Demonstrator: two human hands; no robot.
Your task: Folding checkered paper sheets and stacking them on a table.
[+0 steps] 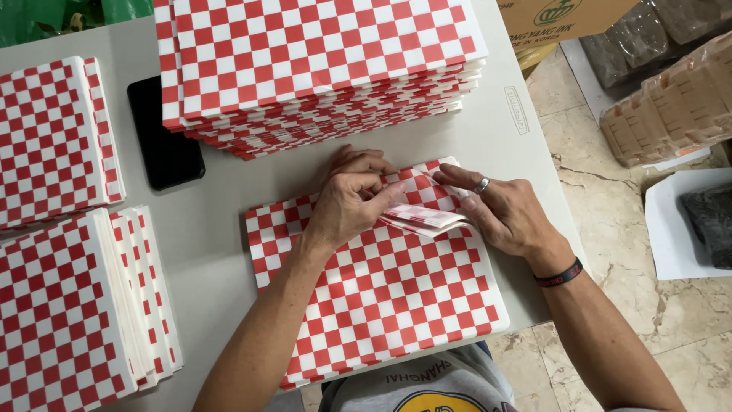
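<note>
Left hand (pixel 352 200) pinches a few lifted red-checked sheet corners (pixel 422 217) at the far edge of the paper stack (pixel 381 297) on the table (pixel 213 221); right hand (pixel 503 214) (ring on one finger) lies open, fingers flat on the stack beside them

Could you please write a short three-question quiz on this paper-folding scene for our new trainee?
1. True or false: the left hand holds a folded edge of the checkered sheet.
2. What lies left of the tall stack? A) black phone B) scissors C) cup
3. Which hand wears a ring?

Key:
1. True; its fingers pinch the fold.
2. A, the black phone.
3. The right hand.
</note>
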